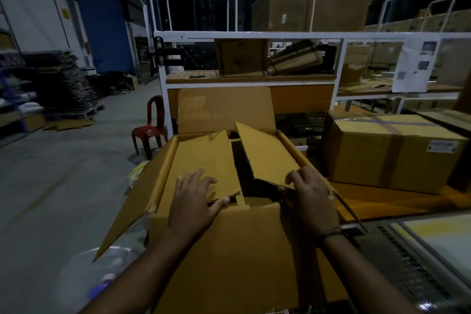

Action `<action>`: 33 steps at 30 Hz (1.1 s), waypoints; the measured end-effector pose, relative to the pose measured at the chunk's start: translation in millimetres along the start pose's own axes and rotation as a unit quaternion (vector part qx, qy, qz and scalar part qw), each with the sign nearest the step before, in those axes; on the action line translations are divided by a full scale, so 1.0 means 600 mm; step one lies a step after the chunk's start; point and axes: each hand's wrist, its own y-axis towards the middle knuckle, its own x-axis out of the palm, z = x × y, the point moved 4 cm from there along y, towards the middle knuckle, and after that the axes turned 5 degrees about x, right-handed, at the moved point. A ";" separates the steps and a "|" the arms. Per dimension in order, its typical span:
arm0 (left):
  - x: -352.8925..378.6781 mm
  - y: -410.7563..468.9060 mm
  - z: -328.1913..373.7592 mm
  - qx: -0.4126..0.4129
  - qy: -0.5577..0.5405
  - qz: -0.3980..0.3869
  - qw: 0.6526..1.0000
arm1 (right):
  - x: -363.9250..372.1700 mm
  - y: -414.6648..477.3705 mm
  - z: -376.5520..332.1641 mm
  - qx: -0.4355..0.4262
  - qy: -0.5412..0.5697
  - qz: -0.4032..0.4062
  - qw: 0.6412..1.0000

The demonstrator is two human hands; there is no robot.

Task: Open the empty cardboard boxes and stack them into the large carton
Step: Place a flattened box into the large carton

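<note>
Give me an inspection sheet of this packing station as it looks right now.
Surface: wooden tabletop, right side, bears a taped box.
Job's things: large carton open; left cardboard piece lies nearly flat inside, right cardboard piece tilted up.
Clutter: round white grille at lower left, blurred.
Hands: left hand pinches left piece's edge; right hand grips right piece's edge.
Cables: nothing seen.
Surroundings: white rack holding cartons; red chair.
</note>
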 end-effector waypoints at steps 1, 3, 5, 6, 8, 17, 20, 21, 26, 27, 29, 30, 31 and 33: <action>0.007 0.003 0.020 0.014 -0.006 -0.002 1.000 | 0.003 -0.007 -0.017 -0.024 0.018 -0.009 1.000; 0.022 0.008 0.060 0.039 -0.023 -0.008 0.999 | 0.018 -0.016 -0.045 -0.055 0.048 -0.041 0.997; 0.042 0.013 0.095 0.063 -0.034 -0.023 0.997 | 0.030 -0.018 -0.064 -0.070 0.054 -0.052 0.995; 0.051 0.016 0.111 0.073 -0.035 -0.032 0.996 | 0.032 -0.017 -0.069 -0.077 0.051 -0.047 0.995; 0.070 0.024 0.137 0.087 -0.038 -0.045 0.994 | 0.019 -0.011 -0.069 -0.093 0.046 -0.012 0.995; 0.118 0.090 0.287 0.138 -0.068 -0.075 0.985 | -0.024 0.090 0.091 -0.005 -0.143 -0.036 0.989; 0.158 0.109 0.335 0.153 -0.062 -0.132 0.977 | -0.022 0.123 0.168 0.082 -0.194 -0.106 0.972; 0.171 0.113 0.350 0.159 -0.056 -0.149 0.974 | -0.018 0.125 0.190 0.100 -0.203 -0.124 0.966; 0.217 0.126 0.400 0.177 -0.029 -0.193 0.965 | 0.010 0.110 0.243 0.137 -0.215 -0.166 0.953; 0.224 0.125 0.406 0.182 -0.022 -0.200 0.963 | 0.015 0.105 0.253 0.157 -0.197 -0.179 0.951; 0.239 0.126 0.413 0.183 -0.016 -0.212 0.960 | 0.020 0.096 0.271 0.211 -0.112 -0.210 0.948; 0.245 0.127 0.415 0.183 -0.012 -0.214 0.960 | 0.022 0.091 0.278 0.237 -0.058 -0.225 0.943; 0.249 0.128 0.417 0.184 -0.005 -0.213 0.959 | 0.026 0.086 0.283 0.256 -0.014 -0.236 0.937; 0.258 0.129 0.420 0.189 0.010 -0.213 0.959 | 0.034 0.077 0.292 0.274 0.034 -0.244 0.930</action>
